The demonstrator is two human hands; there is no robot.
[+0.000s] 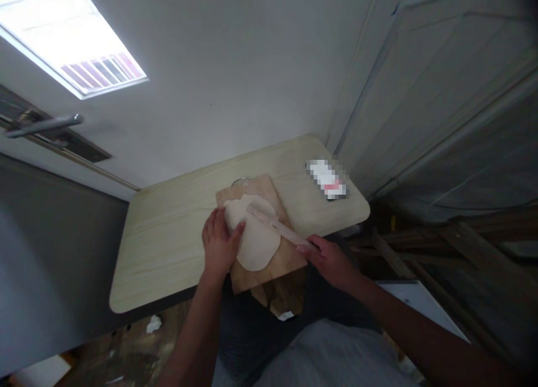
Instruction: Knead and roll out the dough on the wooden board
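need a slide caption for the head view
Left hand presses dough on a board while the right hand holds a rolling pin across it.

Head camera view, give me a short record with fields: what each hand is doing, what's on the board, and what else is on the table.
left hand: left hand rests on the left edge of the dough sheet, fingers pressing it
right hand: right hand grips the near end of the rolling pin
rolling pin: lies slanted across the dough
dough sheet: flat, pale, spread on the wooden board
wooden board: on the table, overhanging its near edge
other: small blurred packet at the table's far right corner
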